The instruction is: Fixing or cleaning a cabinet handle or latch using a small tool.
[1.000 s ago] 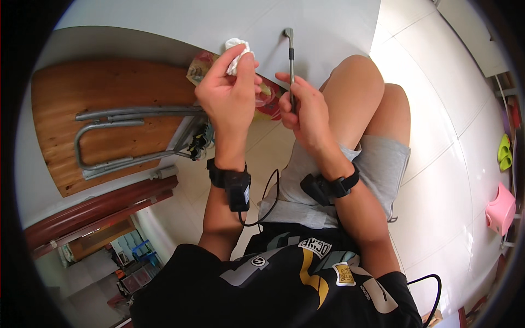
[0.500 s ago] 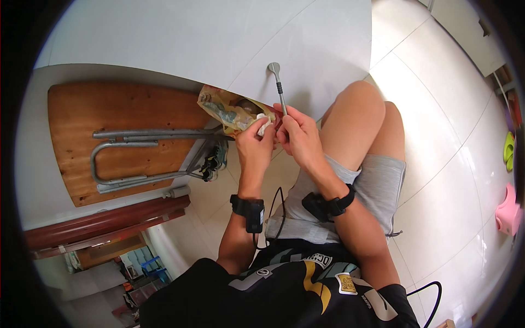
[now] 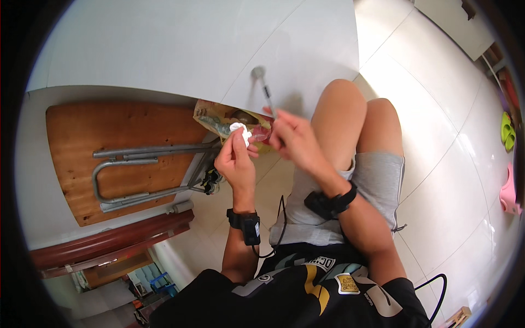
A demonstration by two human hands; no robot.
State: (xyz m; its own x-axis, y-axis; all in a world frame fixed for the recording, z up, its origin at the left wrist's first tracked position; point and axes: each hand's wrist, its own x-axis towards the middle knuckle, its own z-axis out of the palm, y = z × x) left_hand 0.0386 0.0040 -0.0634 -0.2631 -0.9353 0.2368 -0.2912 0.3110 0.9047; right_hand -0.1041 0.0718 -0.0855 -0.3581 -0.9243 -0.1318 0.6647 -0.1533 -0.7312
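Note:
My left hand [image 3: 235,164] is closed on a crumpled white tissue [image 3: 239,131], in front of an open patterned plastic bag [image 3: 210,116] under the edge of a white table [image 3: 164,49]. Just to the right, my right hand [image 3: 292,142] grips the shaft of a thin metal tool [image 3: 267,94] with a dark band and a flat rounded head, blurred by motion. The head is over the white surface; whether it touches it I cannot tell. My bare knees are beside my right hand.
At the left are a folded wooden board [image 3: 126,128] with metal tube legs, shoes [image 3: 210,180] and a dark red roll [image 3: 109,235]. At the right are a tiled floor [image 3: 432,164], white cabinet [image 3: 454,24], green slippers [image 3: 507,131] and a pink stool [image 3: 509,194].
My left hand went down toward the bag, then back left with the tissue. My right hand and the tool have moved down and left; the tool is now tilted and blurred.

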